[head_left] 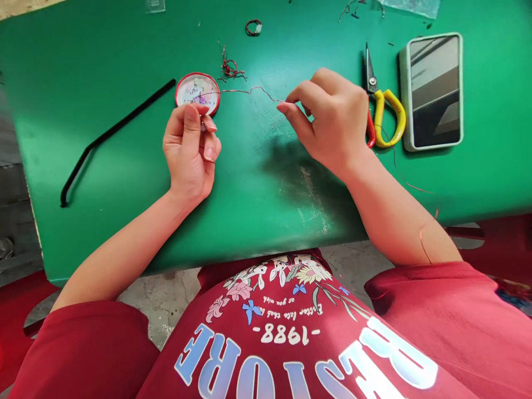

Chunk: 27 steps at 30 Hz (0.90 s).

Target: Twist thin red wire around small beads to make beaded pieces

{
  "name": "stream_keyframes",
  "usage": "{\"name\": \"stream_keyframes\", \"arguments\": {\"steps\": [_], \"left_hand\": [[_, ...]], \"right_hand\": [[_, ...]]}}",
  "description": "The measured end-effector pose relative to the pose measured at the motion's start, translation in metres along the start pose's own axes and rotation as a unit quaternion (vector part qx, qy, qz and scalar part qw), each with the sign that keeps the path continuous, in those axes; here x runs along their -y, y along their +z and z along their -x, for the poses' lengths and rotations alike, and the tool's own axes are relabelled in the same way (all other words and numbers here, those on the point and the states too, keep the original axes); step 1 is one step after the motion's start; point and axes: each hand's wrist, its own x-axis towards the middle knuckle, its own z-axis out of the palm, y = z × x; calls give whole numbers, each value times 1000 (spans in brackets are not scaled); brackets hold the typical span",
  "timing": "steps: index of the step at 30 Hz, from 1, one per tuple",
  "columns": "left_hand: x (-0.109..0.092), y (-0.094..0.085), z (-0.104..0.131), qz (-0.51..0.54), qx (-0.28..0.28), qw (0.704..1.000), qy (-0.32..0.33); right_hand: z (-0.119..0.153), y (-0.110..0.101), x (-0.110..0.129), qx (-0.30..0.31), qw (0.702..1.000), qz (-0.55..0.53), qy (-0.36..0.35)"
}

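A thin copper-coloured wire (251, 90) runs, slightly kinked, between my two hands above the table. My left hand (191, 147) is closed in a pinch at its left end, and a small clear piece shows below the fingertips, too small to name. Just behind those fingers lies a round red-rimmed lid (178, 91) with several tiny beads in it, partly covered by the hand. My right hand (328, 113) pinches the wire between thumb and forefinger. More thin wire trails past the right forearm.
Yellow-and-red-handled scissors (390, 119) lie right of my right hand, beside a phone in a pale case (436, 91). A black fuzzy stem (114, 130) lies left. Behind are a tangle of wire scraps (229, 67) and a small ring (253, 27). The green table's (257, 221) front edge is near my body.
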Motion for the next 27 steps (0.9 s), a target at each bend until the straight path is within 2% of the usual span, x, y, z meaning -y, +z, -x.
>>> {"name": "stream_keyframes", "arguments": {"steps": [4, 8, 11, 14, 18, 20, 23, 27], "left_hand": [[-5, -1, -1, -42, -5, 999, 27], [-11, 14, 7, 0, 7, 1000, 4], [-17, 26, 18, 60, 65, 996, -29], [-23, 29, 24, 43, 139, 989, -39], [-27, 26, 24, 64, 213, 974, -35], [-27, 26, 23, 88, 205, 974, -31], [-25, 26, 20, 100, 155, 983, -14], [-20, 16, 6, 70, 38, 996, 35]], "right_hand": [[-4, -7, -9, 11, 1000, -2, 20], [-4, -5, -10, -21, 995, -101, 16], [0, 1, 2, -44, 981, -185, 27], [8, 7, 20, -30, 975, -219, 37], [20, 13, 41, 46, 976, -213, -14], [23, 15, 45, 81, 974, -208, -50], [25, 16, 44, 103, 974, -185, -79], [21, 13, 35, 91, 985, -125, -78]]}}
